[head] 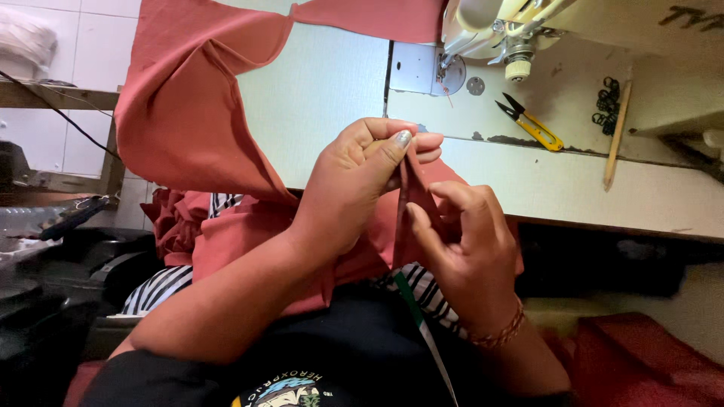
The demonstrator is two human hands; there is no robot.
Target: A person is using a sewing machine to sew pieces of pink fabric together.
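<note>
Both hands pinch a folded edge of salmon-pink woven cloth (188, 113) just below the worktop (603, 188) rim.
Left hand (354, 188) fingers press the fold tight; right hand (460, 249) fingers grip lower, best kept taut and aligned.

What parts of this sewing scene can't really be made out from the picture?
- Sewing machine, head view: the top edge cuts off most of it.
- Needle tip: too small to tell.
- Fold of pink fabric between the hands: the left hand and right hand cover it.
- Small black rings on the table: too tiny to identify.
- Dark items at the left edge: blurred, shadowed.
</note>
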